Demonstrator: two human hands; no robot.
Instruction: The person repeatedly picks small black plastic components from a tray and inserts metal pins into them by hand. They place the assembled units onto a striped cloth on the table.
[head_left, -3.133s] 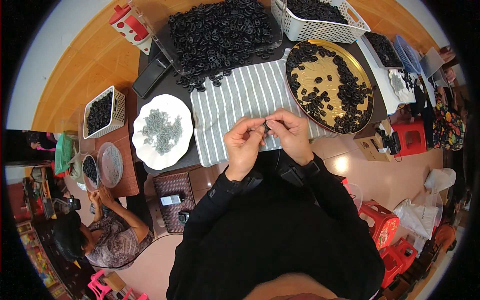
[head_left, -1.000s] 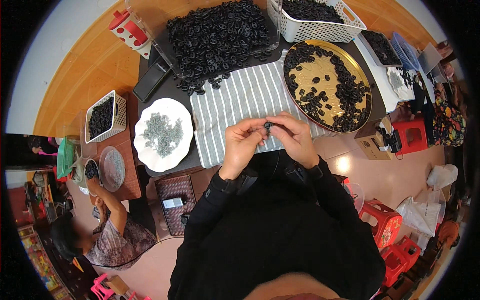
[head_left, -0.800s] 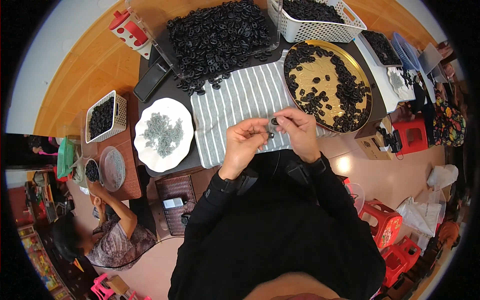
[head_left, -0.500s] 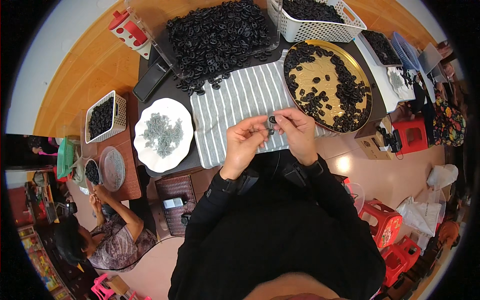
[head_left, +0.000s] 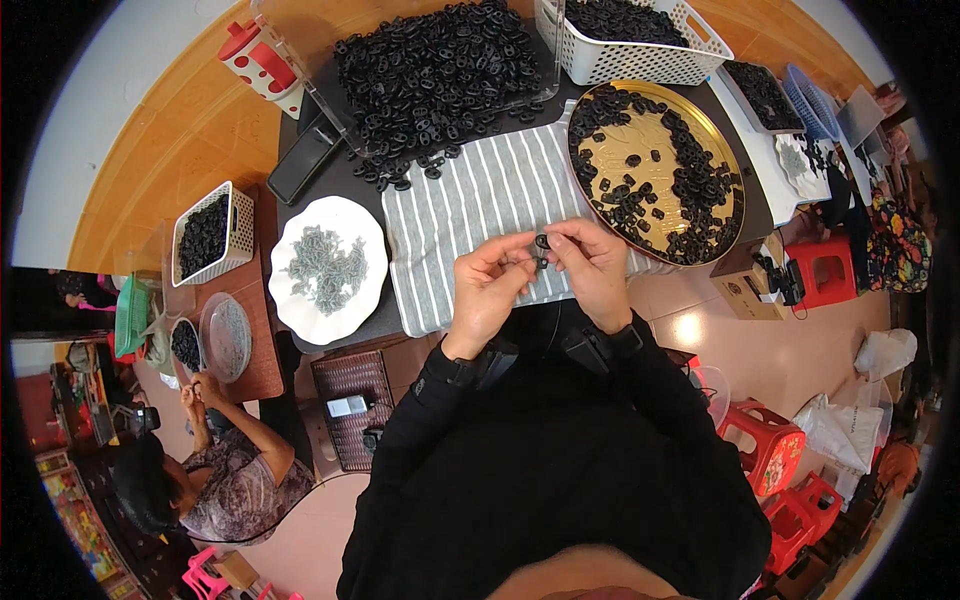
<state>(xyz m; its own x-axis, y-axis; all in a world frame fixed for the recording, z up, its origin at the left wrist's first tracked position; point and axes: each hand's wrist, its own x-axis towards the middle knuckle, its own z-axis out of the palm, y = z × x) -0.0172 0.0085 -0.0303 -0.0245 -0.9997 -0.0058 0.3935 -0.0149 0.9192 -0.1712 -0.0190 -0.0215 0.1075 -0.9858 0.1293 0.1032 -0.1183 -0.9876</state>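
Over the front of a grey-and-white striped cloth [head_left: 450, 210], my two hands meet with their fingertips almost touching. A small black oval plastic part [head_left: 543, 241] is pinched in my right hand [head_left: 597, 275], close to the left index fingertip. My left hand [head_left: 487, 295] pinches with thumb and forefinger near a second small black piece [head_left: 541, 263]; the fingers partly hide what they grip. To the left, a white scalloped plate [head_left: 300, 318] carries a heap of small grey metal springs [head_left: 328, 270]. On the right, a round gold tray [head_left: 625, 150] holds many small black pieces.
A clear bin of black oval parts [head_left: 430, 75] stands at the back, beside a white perforated basket [head_left: 640, 65]. A phone [head_left: 303, 160] and a red-and-white spotted cup [head_left: 262, 65] are at back left. Another person [head_left: 235, 480] works at a side table; red stools [head_left: 765, 445] stand right.
My fingers have shifted only very slightly around the black pieces. The other person's hands at the left have moved a little.
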